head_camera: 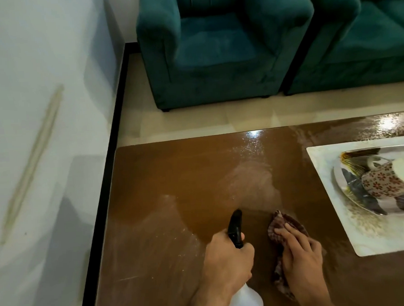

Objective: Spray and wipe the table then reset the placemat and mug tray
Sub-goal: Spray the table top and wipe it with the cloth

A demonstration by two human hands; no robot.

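My left hand [228, 257] grips a spray bottle [235, 226] with a black nozzle and white body, held over the brown glossy table [163, 190] with the nozzle pointing away from me. Just to its right, my right hand [299, 253] presses flat on a brown checked cloth [282, 221] lying on the tabletop. Wet spray marks streak the wood ahead of the nozzle. At the right edge lies a pale placemat [337, 218] carrying a metal tray [354, 190] with a floral mug [382, 182] on its side.
A white wall [40, 115] with a black skirting strip borders the table's left side. Two teal armchairs [218, 45] stand beyond the far edge, across a strip of beige floor.
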